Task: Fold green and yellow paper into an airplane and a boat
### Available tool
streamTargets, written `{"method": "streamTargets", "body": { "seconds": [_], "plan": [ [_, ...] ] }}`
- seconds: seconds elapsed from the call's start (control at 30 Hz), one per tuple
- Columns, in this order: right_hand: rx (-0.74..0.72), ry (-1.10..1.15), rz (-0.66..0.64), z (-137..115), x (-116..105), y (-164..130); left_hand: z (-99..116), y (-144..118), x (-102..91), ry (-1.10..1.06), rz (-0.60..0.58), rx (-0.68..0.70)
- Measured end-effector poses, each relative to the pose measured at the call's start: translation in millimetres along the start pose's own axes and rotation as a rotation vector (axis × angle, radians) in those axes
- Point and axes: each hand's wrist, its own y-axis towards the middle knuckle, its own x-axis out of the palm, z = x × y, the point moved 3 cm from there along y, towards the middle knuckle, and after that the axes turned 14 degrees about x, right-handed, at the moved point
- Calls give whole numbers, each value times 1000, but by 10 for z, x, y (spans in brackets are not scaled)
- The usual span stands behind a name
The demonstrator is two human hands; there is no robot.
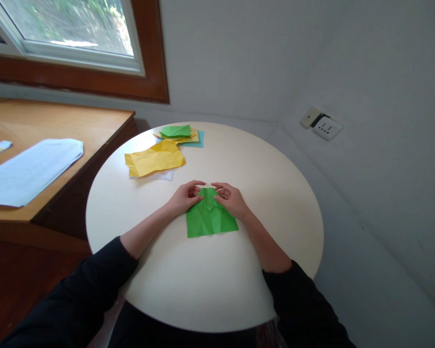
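A green sheet of paper [210, 220], creased and partly folded at its far end, lies on the round white table [203, 275]. Its far corners are folded inward, making a narrower top edge. My left hand [186, 196] grips the far left folded edge, thumb on top and fingers behind the paper. On the far right edge, my right hand [231, 198] pinches the paper in the same way. The fingertips of both hands nearly meet beyond the top edge. Parts of the fingers are hidden behind the sheet.
Yellow paper [155, 158] lies at the table's back left, over a white sheet. Behind it, folded green paper [175, 131] tops yellow and blue pieces. A wooden desk [58, 121] holding white papers [36, 166] stands left. A wall socket [327, 127] is at right.
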Motion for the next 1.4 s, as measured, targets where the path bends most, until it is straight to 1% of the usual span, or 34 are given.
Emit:
{"method": "streamTargets", "body": {
  "seconds": [0.17,0.4,0.53,0.63,0.8,0.97,1.13,1.23,1.4],
  "plan": [
    [41,16,-25,1,9,0,49,-2,-1,72,26,26],
    [60,30,-63,-32,47,-26,74,-27,28,202,23,55],
    [74,17,-48,-37,70,-36,81,-45,31,293,27,57],
    [67,-34,-7,-32,79,-31,97,-54,42,387,25,59],
    [38,-148,75,-39,95,-29,128,-46,78,535,10,109],
    [-76,-373,171,-97,105,-32,116,-20,98,636,-6,150],
    [-133,-568,236,-109,102,-12,134,-6,118,795,1,211],
    [-177,-702,264,-128,120,-24,156,-9,157,891,-60,246],
    [-210,-872,259,-145,176,-59,184,-17,221,982,-144,315]
  ]
}}
